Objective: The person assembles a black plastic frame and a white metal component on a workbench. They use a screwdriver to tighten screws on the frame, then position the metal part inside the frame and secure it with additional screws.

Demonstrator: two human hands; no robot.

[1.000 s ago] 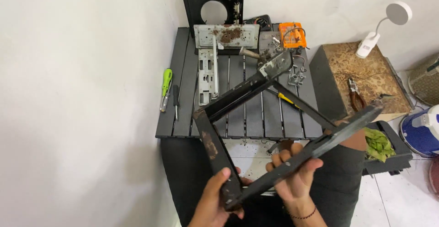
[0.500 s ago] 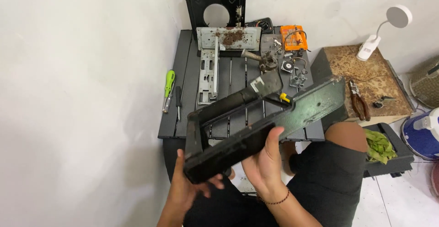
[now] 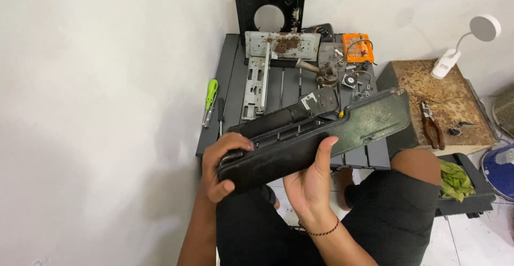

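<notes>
Both my hands hold a long, dirty black frame-shaped housing (image 3: 369, 118) above my lap, its flat underside turned toward me and its far end reaching over the table's front edge. My left hand (image 3: 222, 164) wraps around its near left corner. My right hand (image 3: 313, 177) grips its lower edge from below, palm up, fingers pressed against the dusty side; a thin bracelet circles that wrist. A white sticker shows on the housing's upper bar.
A dark slatted table (image 3: 235, 78) carries a rusty grey metal plate (image 3: 281, 43), a grey bracket (image 3: 254, 81), a green-handled screwdriver (image 3: 210, 99), an orange bit case (image 3: 357, 47) and small metal parts. A black panel with a round hole (image 3: 270, 6) leans on the wall. Pliers (image 3: 432, 125) and a white lamp (image 3: 466, 43) are at right.
The housing has been tilted from an open frame seen face-on to nearly edge-on, and lowered closer to my lap. My right hand has shifted to grip its lower edge.
</notes>
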